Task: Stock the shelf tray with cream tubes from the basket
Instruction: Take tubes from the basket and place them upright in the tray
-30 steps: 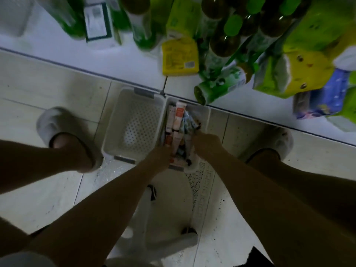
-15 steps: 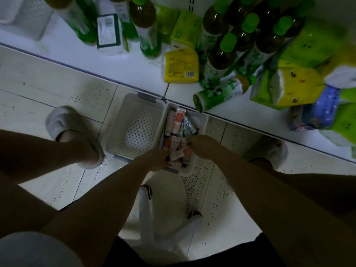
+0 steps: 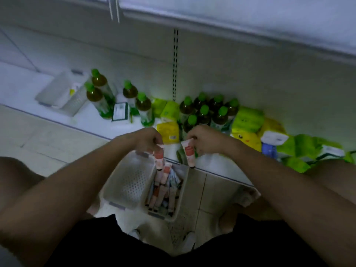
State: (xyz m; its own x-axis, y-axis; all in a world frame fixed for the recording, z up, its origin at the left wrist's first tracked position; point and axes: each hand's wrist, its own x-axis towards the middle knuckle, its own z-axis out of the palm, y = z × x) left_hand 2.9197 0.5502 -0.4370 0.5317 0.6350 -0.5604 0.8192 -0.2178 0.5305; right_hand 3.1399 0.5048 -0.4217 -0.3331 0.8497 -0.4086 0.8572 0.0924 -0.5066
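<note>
Two white perforated baskets stand side by side on the floor in front of me. The left basket holds nothing I can see; the right basket holds several cream tubes. My left hand pinches a white and red cream tube by its end, hanging cap down above the baskets. My right hand grips a second such tube the same way, over the right basket's far rim. A white shelf tray sits far left on the bottom shelf.
Green-capped tea bottles crowd the bottom shelf ahead, with a yellow packet and green and yellow tissue packs to the right. My knees flank the baskets; a white stool stands beneath me.
Both hands have risen out of the right basket, each with a cream tube. My head has tilted up, bringing the shelf's back wall and the far-left tray into view.
</note>
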